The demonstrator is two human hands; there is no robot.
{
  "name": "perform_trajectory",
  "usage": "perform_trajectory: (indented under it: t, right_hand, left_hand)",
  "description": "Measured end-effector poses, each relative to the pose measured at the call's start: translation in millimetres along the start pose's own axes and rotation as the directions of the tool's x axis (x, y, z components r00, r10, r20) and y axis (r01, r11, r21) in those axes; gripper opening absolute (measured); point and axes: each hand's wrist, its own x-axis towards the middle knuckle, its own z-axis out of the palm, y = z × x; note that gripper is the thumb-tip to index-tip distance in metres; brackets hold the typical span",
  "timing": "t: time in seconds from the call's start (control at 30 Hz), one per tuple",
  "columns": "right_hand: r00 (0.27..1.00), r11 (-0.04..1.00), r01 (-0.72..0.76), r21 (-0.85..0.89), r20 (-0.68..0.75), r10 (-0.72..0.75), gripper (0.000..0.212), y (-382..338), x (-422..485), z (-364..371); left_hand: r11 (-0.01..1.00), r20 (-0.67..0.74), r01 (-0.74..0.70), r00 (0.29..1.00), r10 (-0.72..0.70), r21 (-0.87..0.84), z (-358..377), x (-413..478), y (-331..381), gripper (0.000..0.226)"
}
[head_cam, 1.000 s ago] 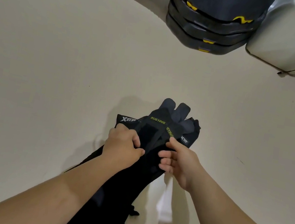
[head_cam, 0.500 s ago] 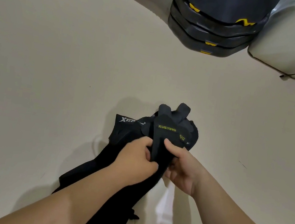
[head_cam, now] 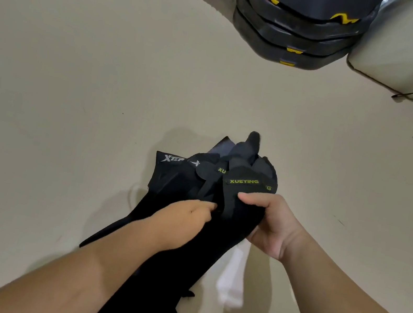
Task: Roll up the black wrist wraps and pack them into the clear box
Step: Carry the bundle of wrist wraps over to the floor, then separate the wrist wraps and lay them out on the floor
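The black wrist wrap [head_cam: 230, 204] is pinched below its label [head_cam: 244, 181] by the right grip [head_cam: 270, 228] and the curled left grip [head_cam: 184, 216].

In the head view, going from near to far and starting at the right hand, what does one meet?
The right hand gripping a black wrist wrap → the wrap's XUEYING label → bare beige floor → stack of black cases with yellow marks.

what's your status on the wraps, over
Left hand and right hand both grip the black wrist wraps. Loose pile, none rolled. Clear box not in sight.
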Motion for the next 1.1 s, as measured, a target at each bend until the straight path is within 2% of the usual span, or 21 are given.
perform_trajectory:
  t: [0.07, 0.17, 0.23, 0.3, 0.37, 0.43, 0.5, 0.53, 0.6, 0.63, 0.7, 0.77, 0.87, 0.93, 1.0, 1.1]
  right_hand:
    - [0.993, 0.999, -0.042, 0.002, 0.108, 0.041, 0.045, -9, -13, -7]
    - [0.976, 0.994, -0.11, -0.008, 0.19, 0.109, 0.043, -17, -32, -28]
    - [0.988, 0.993, -0.118, 0.005, 0.1, 0.117, 0.018, -16, -36, -41]
    - [0.994, 0.994, -0.103, 0.022, -0.017, 0.104, 0.021, -12, -32, -49]
    - [0.988, 0.986, -0.109, -0.125, -0.118, 0.094, 0.026, -4, -25, -54]
    - [0.984, 0.963, -0.106, -0.248, -0.163, 0.067, 0.037, 3, -19, -59]
    - [0.984, 0.951, -0.123, -0.282, -0.157, 0.08, 0.05, 5, -17, -61]
    - [0.985, 0.952, -0.126, -0.278, -0.149, 0.087, 0.055, 5, -18, -61]
    - [0.99, 0.954, -0.085, -0.288, -0.136, 0.047, 0.052, 2, -26, -57]
    - [0.99, 0.955, -0.05, -0.293, -0.14, 0.009, 0.049, 0, -31, -55]
    - [0.986, 0.959, -0.002, -0.283, -0.158, -0.045, 0.049, -2, -42, -51]
    - [0.988, 0.965, 0.012, -0.261, -0.145, -0.051, 0.05, -5, -55, -50]
    - [0.998, 0.98, -0.017, -0.199, -0.056, 0.006, 0.051, -10, -76, -50]
    - [0.999, 0.992, -0.031, -0.123, 0.005, 0.032, 0.052, -11, -90, -51]
    - [1.0, 0.998, -0.027, -0.05, -0.002, 0.027, 0.047, -10, -96, -54]
    - [0.999, 0.999, -0.045, 0.006, -0.015, 0.045, 0.036, -15, -105, -55]
  left_hand:
    - [0.997, -0.028, 0.049, 0.998, -0.051, -0.066, -4, 8, 4, 0.043]
    - [0.996, -0.12, 0.077, 0.989, -0.082, -0.047, -9, 15, 2, 0.048]
    - [0.998, -0.147, 0.057, 0.988, -0.054, 0.012, -9, 18, -1, 0.05]
    - [0.99, -0.154, 0.03, 0.988, -0.009, 0.136, -3, 17, 2, 0.064]
    - [0.956, -0.163, 0.029, 0.986, 0.02, 0.292, 7, 15, 6, 0.085]
    - [0.91, -0.169, 0.046, 0.985, 0.027, 0.413, 16, 12, 8, 0.096]
    - [0.85, -0.177, 0.071, 0.984, 0.027, 0.522, 18, 12, 13, 0.09]
    - [0.804, -0.187, 0.071, 0.981, 0.05, 0.591, 19, 14, 17, 0.077]
    - [0.717, -0.202, 0.01, 0.962, 0.183, 0.697, 18, 21, 27, 0.048]
    - [0.69, -0.175, -0.06, 0.948, 0.265, 0.722, 18, 25, 31, 0.041]
    - [0.642, -0.048, -0.201, 0.936, 0.348, 0.74, 18, 31, 34, 0.051]
    - [0.603, 0.038, -0.227, 0.95, 0.31, 0.764, 17, 34, 30, 0.065]
    - [0.587, -0.032, -0.089, 0.981, 0.193, 0.805, 15, 36, 17, 0.064]
    - [0.556, -0.064, -0.021, 0.989, 0.134, 0.831, 12, 35, 9, 0.071]
    - [0.53, -0.068, 0.003, 0.992, 0.103, 0.848, 8, 33, 5, 0.08]
    - [0.581, -0.082, 0.016, 0.993, 0.086, 0.813, 6, 32, 7, 0.076]
